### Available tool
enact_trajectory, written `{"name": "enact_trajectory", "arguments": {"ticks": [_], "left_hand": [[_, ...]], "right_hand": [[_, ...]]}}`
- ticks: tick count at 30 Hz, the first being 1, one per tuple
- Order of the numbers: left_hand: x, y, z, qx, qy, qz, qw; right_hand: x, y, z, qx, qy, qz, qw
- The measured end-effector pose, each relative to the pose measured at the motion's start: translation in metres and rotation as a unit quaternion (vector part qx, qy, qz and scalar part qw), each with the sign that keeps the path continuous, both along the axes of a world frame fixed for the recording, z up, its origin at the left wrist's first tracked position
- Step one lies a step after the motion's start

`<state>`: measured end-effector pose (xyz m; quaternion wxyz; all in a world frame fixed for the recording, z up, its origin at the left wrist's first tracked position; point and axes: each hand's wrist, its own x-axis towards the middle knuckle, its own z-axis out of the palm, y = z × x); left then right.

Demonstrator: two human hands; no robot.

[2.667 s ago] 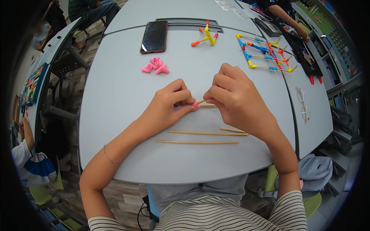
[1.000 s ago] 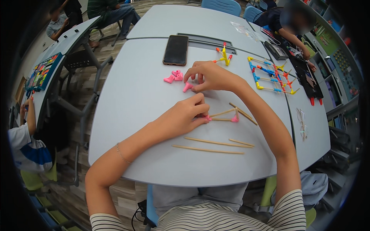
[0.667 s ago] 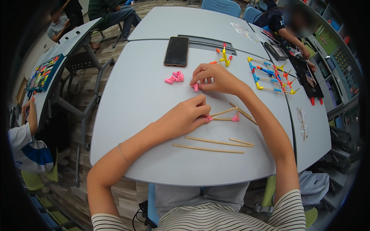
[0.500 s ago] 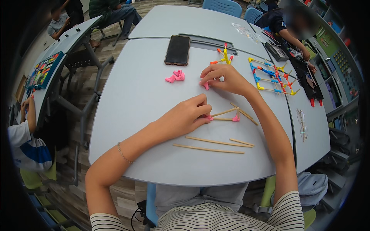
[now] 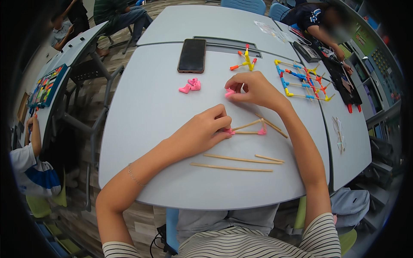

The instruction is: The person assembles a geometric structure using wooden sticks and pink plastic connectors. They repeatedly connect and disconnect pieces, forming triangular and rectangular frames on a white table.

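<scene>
My left hand (image 5: 205, 128) rests on the table, its thumb and fingers pinching a corner of a small frame made of wooden sticks (image 5: 246, 133) and pink connectors. Another pink connector (image 5: 262, 131) shows at the frame's right end. Farther back, a loose pink connector (image 5: 229, 92) is pinched between the thumb and fingers of my right hand (image 5: 254, 89). Three loose wooden sticks (image 5: 243, 159) lie on the near side of the frame. To the left of my right hand sits a small pile of pink connectors (image 5: 192, 85).
A phone (image 5: 192, 56) lies at the back left. Behind my right hand stands a yellow and orange connector piece (image 5: 247, 62). A larger stick structure (image 5: 301, 81) occupies the right side. At the far right a person's arm (image 5: 329, 42) reaches over a black case (image 5: 337, 73).
My right fingers have closed further around the loose pink connector, which is now tilted in their pinch. My left hand keeps its hold. The whole view has shifted slightly.
</scene>
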<state>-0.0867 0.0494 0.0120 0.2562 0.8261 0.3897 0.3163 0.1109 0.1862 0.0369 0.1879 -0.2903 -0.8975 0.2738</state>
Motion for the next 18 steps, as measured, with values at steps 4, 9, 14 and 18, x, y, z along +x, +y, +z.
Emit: {"name": "enact_trajectory", "arguments": {"ticks": [4,9,14,18], "left_hand": [[0.001,0.0,0.002,0.036,0.022,0.002,0.999],[0.009,-0.003,0.008,0.105,0.024,0.029,0.994],[0.032,-0.005,0.017,0.043,-0.089,0.023,0.995],[0.051,-0.002,0.011,-0.024,-0.161,0.042,0.986]], "right_hand": [[0.019,-0.015,0.035,0.02,0.003,-0.006,1.0],[0.043,-0.052,0.061,-0.143,0.139,0.001,0.98],[0.062,-0.076,0.054,-0.218,0.244,0.009,0.945],[0.071,-0.069,0.028,-0.178,0.29,0.039,0.94]]}}
